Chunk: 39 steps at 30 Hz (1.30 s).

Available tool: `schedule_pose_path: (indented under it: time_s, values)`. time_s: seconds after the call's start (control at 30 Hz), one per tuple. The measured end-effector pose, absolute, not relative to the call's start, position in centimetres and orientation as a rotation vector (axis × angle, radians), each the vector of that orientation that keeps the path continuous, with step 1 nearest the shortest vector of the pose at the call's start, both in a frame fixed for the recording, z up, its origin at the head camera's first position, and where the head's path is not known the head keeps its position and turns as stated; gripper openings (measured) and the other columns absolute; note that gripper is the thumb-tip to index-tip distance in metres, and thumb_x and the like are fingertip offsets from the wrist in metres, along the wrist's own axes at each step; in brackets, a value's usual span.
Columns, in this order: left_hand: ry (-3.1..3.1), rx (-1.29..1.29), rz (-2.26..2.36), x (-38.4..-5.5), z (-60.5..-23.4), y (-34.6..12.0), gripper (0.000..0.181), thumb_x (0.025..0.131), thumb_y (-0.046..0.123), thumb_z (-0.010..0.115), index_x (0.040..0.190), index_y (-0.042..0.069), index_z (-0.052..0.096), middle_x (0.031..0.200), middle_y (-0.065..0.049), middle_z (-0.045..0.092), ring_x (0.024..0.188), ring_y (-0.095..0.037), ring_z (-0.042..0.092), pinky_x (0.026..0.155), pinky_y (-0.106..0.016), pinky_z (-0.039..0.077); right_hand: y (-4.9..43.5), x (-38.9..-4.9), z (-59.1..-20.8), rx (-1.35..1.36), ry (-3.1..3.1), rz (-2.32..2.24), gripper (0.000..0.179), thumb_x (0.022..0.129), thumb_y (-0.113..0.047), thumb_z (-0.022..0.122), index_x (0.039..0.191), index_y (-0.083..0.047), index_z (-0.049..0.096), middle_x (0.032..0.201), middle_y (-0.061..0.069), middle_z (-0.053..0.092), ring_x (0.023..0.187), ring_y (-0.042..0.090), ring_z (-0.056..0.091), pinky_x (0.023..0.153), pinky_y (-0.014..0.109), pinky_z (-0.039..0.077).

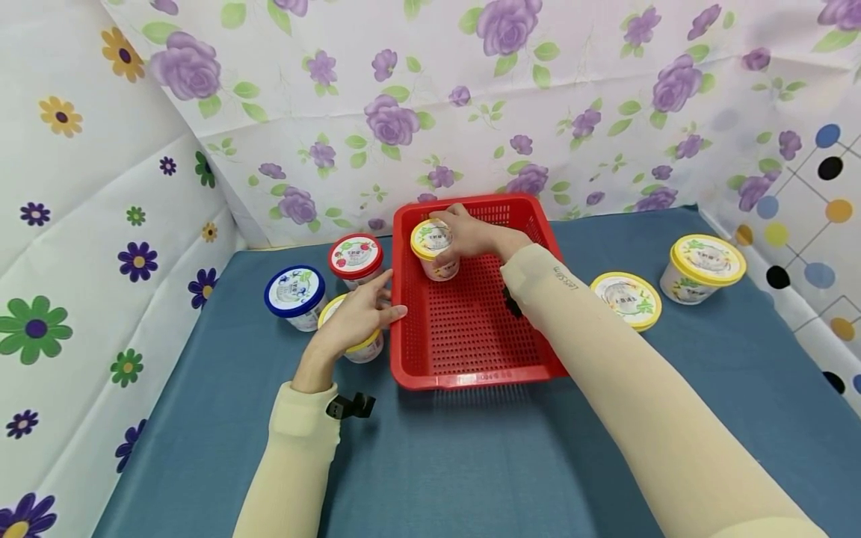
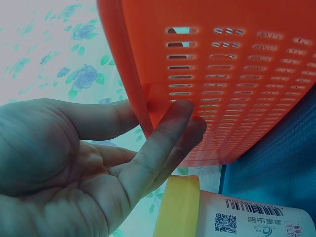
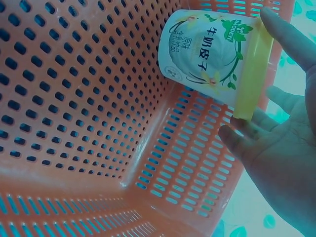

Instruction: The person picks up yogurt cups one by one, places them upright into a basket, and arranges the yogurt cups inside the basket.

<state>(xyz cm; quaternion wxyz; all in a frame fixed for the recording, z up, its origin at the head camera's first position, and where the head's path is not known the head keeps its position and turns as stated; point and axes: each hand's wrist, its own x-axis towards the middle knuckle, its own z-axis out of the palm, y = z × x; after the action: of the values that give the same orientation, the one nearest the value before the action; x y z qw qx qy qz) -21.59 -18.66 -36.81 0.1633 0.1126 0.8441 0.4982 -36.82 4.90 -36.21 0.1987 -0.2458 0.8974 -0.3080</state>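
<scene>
A red perforated plastic basket sits on the blue cloth. My left hand grips its left rim; in the left wrist view the thumb goes over the rim and the fingers lie against the outer wall. In the basket's far left corner stands an upright white tub with a yellow lid. My right hand holds that tub by its lid, thumb on one side and fingers on the other, as the right wrist view shows. Below my left hand, partly hidden, stands another yellow-lidded tub.
Left of the basket stand a blue-lidded tub and a red-lidded tub. To the right are two yellow-lidded tubs, one partly behind my right sleeve and one farther right. Flower-printed cloth hangs behind.
</scene>
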Motion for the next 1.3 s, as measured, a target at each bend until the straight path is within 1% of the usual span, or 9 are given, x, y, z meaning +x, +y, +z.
schedule_pose_path:
  time_s: [0.2,0.43,0.57,0.67,0.8,0.93,1.03,1.13,1.3]
  values:
    - [2.433,0.303,1.387,-21.6,-36.8,-18.6,0.078,0.104,0.015,0.063,0.167,0.006,0.018,0.131,-0.022,0.06,0.111,-0.034,0.07,0.097,-0.054,0.056,5.4,-36.7,-35.6,-0.689,2.51,-0.843,0.097,0.091,-0.028,0.082,0.167,-0.016,0.022,0.161,0.016,0.016,0.134,0.033,0.04,0.115,0.05,0.039]
    - [2.431,0.304,1.388,-21.5,-36.7,-18.6,0.078,0.104,0.015,0.063,0.167,0.007,0.018,0.131,-0.022,0.059,0.112,-0.035,0.069,0.097,-0.055,0.056,6.7,-36.7,-34.2,-0.707,2.529,-0.812,0.1,0.092,-0.038,0.08,0.168,-0.018,0.017,0.168,0.015,0.011,0.147,0.035,0.03,0.12,0.056,0.033]
    - [2.419,0.302,1.402,-21.5,-36.6,-18.5,0.078,0.103,0.014,0.063,0.167,0.007,0.018,0.132,-0.023,0.059,0.112,-0.035,0.069,0.097,-0.054,0.057,7.8,-37.1,-33.2,-0.768,2.538,-0.79,0.104,0.092,-0.041,0.079,0.168,-0.015,0.013,0.169,0.017,0.01,0.151,0.036,0.025,0.122,0.056,0.029]
    - [2.412,0.306,1.411,-21.5,-36.6,-18.5,0.078,0.103,0.013,0.063,0.167,0.007,0.018,0.131,-0.023,0.058,0.112,-0.035,0.069,0.096,-0.051,0.058,9.0,-37.3,-32.5,-0.813,2.543,-0.794,0.106,0.092,-0.044,0.079,0.168,-0.013,0.013,0.168,0.018,0.012,0.153,0.036,0.024,0.122,0.056,0.028]
    - [2.404,0.318,1.421,-21.5,-36.6,-18.5,0.078,0.103,0.012,0.063,0.167,0.006,0.018,0.132,-0.023,0.058,0.113,-0.035,0.068,0.094,-0.048,0.059,11.1,-37.0,-31.3,-0.816,2.515,-0.875,0.104,0.092,-0.044,0.078,0.168,-0.014,0.014,0.168,0.016,0.017,0.154,0.034,0.023,0.121,0.056,0.031]
    - [2.402,0.324,1.428,-21.5,-36.7,-18.6,0.078,0.103,0.011,0.063,0.167,0.007,0.019,0.132,-0.023,0.059,0.114,-0.036,0.068,0.093,-0.047,0.06,13.3,-36.5,-30.1,-0.791,2.477,-0.959,0.102,0.093,-0.043,0.078,0.169,-0.019,0.013,0.17,0.011,0.015,0.156,0.03,0.02,0.121,0.056,0.031]
    - [2.407,0.321,1.423,-21.5,-36.8,-18.5,0.078,0.103,0.012,0.063,0.167,0.007,0.019,0.131,-0.023,0.059,0.113,-0.035,0.068,0.093,-0.048,0.06,15.3,-36.1,-29.3,-0.768,2.455,-1.002,0.101,0.093,-0.042,0.077,0.169,-0.024,0.012,0.171,0.006,0.014,0.157,0.029,0.02,0.122,0.056,0.029]
    - [2.412,0.313,1.415,-21.4,-36.7,-18.5,0.078,0.103,0.012,0.063,0.167,0.007,0.019,0.13,-0.022,0.059,0.112,-0.035,0.068,0.095,-0.051,0.058,17.3,-35.5,-28.6,-0.752,2.443,-1.04,0.099,0.094,-0.039,0.076,0.169,-0.025,0.012,0.171,0.004,0.015,0.157,0.029,0.02,0.122,0.056,0.029]
    - [2.419,0.31,1.408,-21.5,-36.8,-18.6,0.078,0.104,0.013,0.063,0.167,0.008,0.018,0.131,-0.023,0.059,0.112,-0.035,0.069,0.098,-0.056,0.056,20.5,-34.7,-27.8,-0.744,2.408,-1.1,0.094,0.097,-0.031,0.073,0.169,-0.027,0.011,0.173,0.002,0.012,0.159,0.03,0.014,0.124,0.059,0.023]
